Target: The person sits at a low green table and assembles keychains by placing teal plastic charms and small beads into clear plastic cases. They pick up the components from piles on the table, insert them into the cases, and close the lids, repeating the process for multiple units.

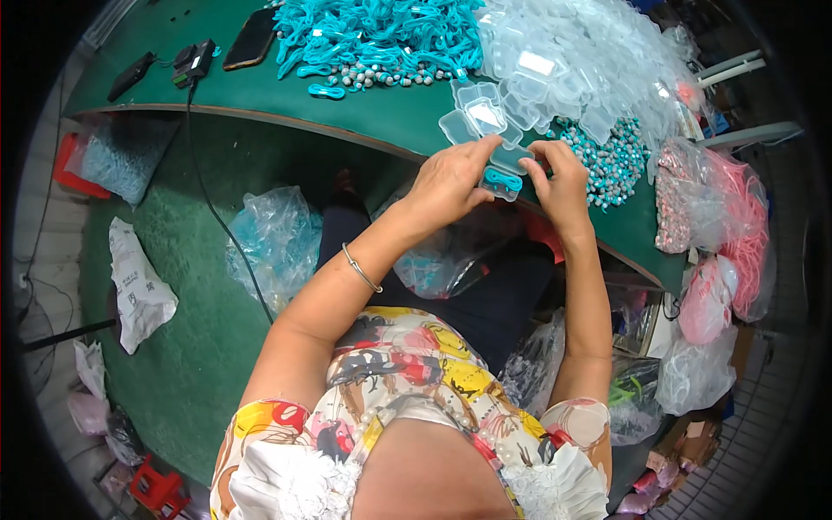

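Observation:
Over the table's front edge I hold a small transparent plastic box with its lid raised. Inside it lies a coiled teal cord. My left hand grips the box from the left, thumb low and fingers at the lid side. My right hand is closed at the box's right side, with thumb and bent fingers at the lid's edge. Just beyond my hands lie more open transparent boxes. A heap of teal cord coils spreads across the far middle of the table.
A big pile of transparent boxes covers the far right, beside many teal and silver beads. Pink cords hang in bags at the right. A phone and a black device with a cable sit at the left. Bags lie on the floor.

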### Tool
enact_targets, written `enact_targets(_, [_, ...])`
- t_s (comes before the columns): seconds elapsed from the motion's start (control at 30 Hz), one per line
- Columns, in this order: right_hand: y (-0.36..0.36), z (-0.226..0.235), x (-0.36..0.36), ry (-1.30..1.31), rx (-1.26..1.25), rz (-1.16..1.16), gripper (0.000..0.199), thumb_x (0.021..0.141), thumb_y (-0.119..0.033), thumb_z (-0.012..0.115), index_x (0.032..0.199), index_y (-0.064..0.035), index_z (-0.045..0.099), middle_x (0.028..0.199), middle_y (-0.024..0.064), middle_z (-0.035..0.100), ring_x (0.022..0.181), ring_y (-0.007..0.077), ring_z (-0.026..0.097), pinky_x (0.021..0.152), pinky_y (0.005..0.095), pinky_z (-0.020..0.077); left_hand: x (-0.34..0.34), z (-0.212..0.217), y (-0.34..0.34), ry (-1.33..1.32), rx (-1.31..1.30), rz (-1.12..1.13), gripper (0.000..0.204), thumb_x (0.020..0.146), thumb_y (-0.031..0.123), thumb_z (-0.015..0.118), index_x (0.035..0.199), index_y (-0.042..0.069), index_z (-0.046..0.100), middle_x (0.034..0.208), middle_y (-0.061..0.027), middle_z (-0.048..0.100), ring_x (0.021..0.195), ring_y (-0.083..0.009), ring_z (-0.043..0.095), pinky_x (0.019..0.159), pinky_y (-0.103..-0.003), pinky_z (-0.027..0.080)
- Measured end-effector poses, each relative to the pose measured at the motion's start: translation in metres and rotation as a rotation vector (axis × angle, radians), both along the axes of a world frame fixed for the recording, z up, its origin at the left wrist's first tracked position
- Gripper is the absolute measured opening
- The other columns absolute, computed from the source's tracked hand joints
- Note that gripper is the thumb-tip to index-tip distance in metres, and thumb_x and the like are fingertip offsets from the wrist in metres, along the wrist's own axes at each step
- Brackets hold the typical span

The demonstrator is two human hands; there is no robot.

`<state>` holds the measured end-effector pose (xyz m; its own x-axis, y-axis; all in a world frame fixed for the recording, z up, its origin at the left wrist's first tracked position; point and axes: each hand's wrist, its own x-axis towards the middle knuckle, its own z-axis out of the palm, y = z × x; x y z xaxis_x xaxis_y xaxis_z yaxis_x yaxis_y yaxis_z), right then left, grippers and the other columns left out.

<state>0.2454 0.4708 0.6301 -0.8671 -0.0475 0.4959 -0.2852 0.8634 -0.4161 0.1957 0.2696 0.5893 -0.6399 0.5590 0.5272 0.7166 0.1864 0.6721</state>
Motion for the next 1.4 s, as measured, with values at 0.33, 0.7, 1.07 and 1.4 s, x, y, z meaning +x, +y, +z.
enact_targets(0.33, [0.004,-0.007,0.001,0.018,0.012,0.033,0.018,0.078,-0.003,0.074,0.093,-0.0008,0.064,0.087,0.0119,0.063,0.072,0.0283,0.063,0.065,0.0370,0.0502,-0.006,0.010,0.003,-0.074,-0.130,-0.045,0.073,0.072,0.013,0.081,0.134,0.004,0.044,0.096,-0.0165,0.063,0.092,-0.0374,0.064,0.075,-0.045,0.051])
enact_targets(0.7, [-0.009,-0.014,0.027,0.013,-0.011,0.148,0.026,0.078,-0.005,0.072,0.103,0.0000,0.064,0.093,0.0147,0.061,0.083,0.0317,0.061,0.071,0.0396,0.0488,-0.005,0.001,0.008,0.187,-0.116,-0.041,0.023,0.089,0.024,0.067,0.101,0.006,0.061,0.087,-0.0115,0.056,0.075,-0.0332,0.062,0.062,-0.043,0.049])
enact_targets(1.07, [-0.028,0.001,0.007,-0.086,-0.157,0.357,0.016,0.085,-0.017,0.068,0.095,-0.0044,0.067,0.086,0.0089,0.063,0.075,0.0281,0.058,0.070,0.0389,0.0432,0.017,-0.015,-0.023,-0.031,0.152,0.013,0.016,0.091,0.021,0.065,0.091,0.004,0.064,0.081,-0.0128,0.057,0.068,-0.0339,0.060,0.060,-0.041,0.048])
enact_targets(1.4, [-0.021,-0.020,-0.010,0.124,0.388,-0.102,0.017,0.075,-0.016,0.075,0.089,-0.0102,0.068,0.097,0.0055,0.061,0.098,0.0258,0.056,0.086,0.0422,0.0366,0.047,-0.051,-0.023,-0.003,-0.212,-0.103,0.025,0.084,0.026,0.069,0.102,0.008,0.066,0.084,-0.0113,0.062,0.079,-0.0324,0.064,0.068,-0.044,0.052])
